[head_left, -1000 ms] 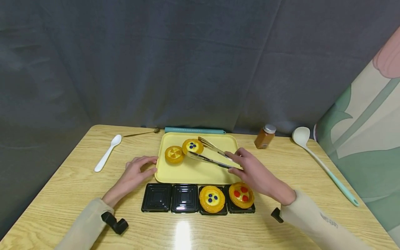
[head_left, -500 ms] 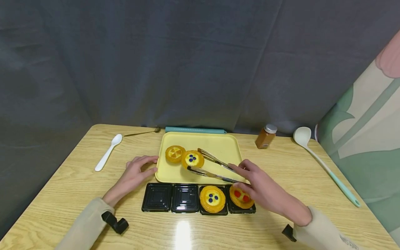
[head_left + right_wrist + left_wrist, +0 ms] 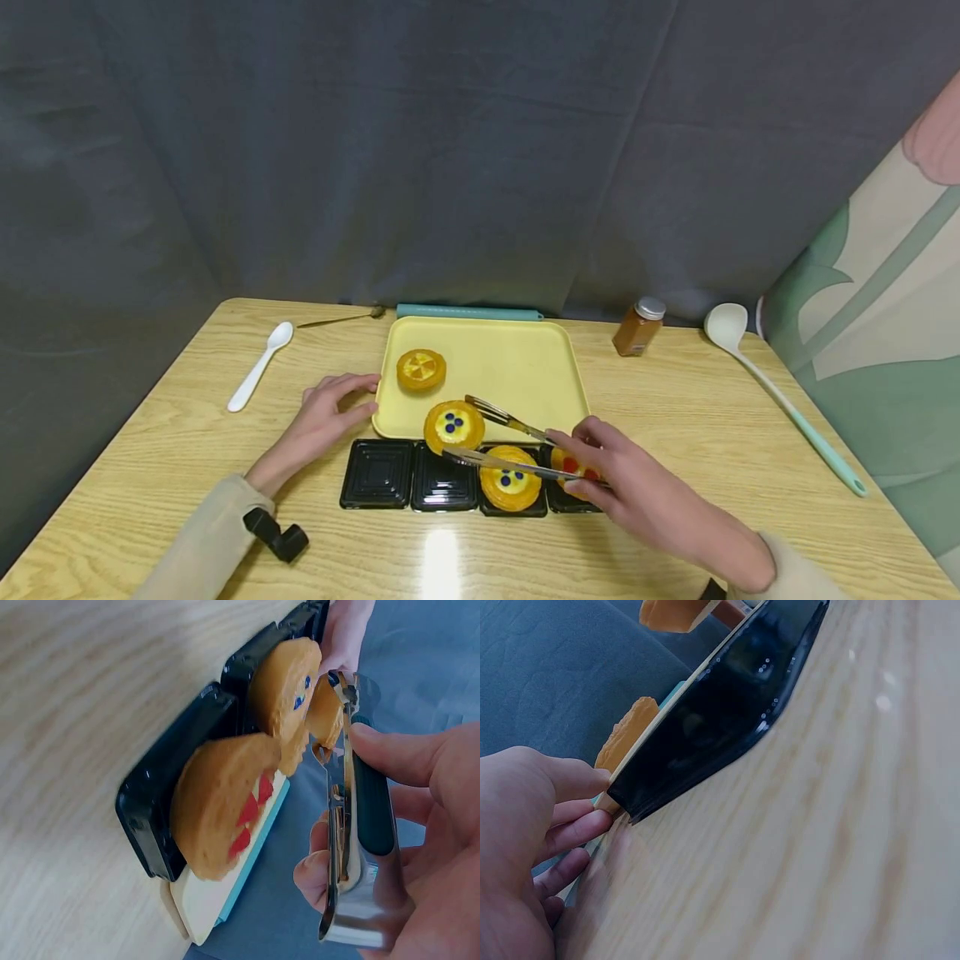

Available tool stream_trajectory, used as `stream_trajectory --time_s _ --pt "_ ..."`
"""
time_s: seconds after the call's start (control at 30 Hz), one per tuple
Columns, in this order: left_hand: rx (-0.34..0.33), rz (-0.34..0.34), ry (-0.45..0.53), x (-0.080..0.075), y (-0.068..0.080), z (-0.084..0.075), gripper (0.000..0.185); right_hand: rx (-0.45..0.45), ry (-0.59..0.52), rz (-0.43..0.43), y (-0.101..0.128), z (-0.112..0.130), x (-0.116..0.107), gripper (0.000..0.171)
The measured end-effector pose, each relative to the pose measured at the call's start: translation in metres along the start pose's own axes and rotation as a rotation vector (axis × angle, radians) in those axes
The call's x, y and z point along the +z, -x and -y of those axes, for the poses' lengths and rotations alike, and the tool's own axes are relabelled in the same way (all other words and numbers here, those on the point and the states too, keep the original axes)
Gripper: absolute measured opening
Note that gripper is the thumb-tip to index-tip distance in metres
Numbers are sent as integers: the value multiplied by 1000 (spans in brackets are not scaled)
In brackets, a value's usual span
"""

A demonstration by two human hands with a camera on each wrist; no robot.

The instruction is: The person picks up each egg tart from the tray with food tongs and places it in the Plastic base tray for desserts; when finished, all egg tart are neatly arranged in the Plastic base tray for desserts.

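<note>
Right hand [image 3: 637, 492] squeezes metal tongs [image 3: 498, 437] around a blueberry-topped tart [image 3: 453, 426], carrying it clear above the empty black plastic cups [image 3: 444, 476], while the relaxed left hand [image 3: 322, 417] steadies the yellow tray [image 3: 517, 375].

Right hand [image 3: 637, 492]: grips metal tongs [image 3: 502, 437] | tongs: clamp blueberry tart [image 3: 453, 426] at yellow tray's [image 3: 517, 375] 6 o'clock edge | left hand [image 3: 322, 421]: touches tray's 9 o'clock rim

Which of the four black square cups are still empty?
The two left black square cups are empty, bare inside; the other two hold a blueberry tart and a strawberry tart.
</note>
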State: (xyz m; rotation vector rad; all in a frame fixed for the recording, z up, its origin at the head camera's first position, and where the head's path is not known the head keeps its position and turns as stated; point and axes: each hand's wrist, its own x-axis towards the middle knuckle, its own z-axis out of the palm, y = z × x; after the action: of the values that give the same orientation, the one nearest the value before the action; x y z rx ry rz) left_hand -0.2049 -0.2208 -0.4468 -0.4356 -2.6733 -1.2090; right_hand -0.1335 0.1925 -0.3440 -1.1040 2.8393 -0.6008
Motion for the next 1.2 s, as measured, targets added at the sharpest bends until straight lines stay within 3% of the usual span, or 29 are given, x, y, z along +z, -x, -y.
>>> stream_trajectory --time_s 0.17,0.9,1.2 --pt "-1 -4 1 0 0 -1 43 7 4 33 2 4 2 54" --pt "-8 -1 6 0 0 -1 44 -126 44 -8 8 6 16 53" --pt "-7 1 10 0 0 0 43 -95 76 19 10 7 14 55"
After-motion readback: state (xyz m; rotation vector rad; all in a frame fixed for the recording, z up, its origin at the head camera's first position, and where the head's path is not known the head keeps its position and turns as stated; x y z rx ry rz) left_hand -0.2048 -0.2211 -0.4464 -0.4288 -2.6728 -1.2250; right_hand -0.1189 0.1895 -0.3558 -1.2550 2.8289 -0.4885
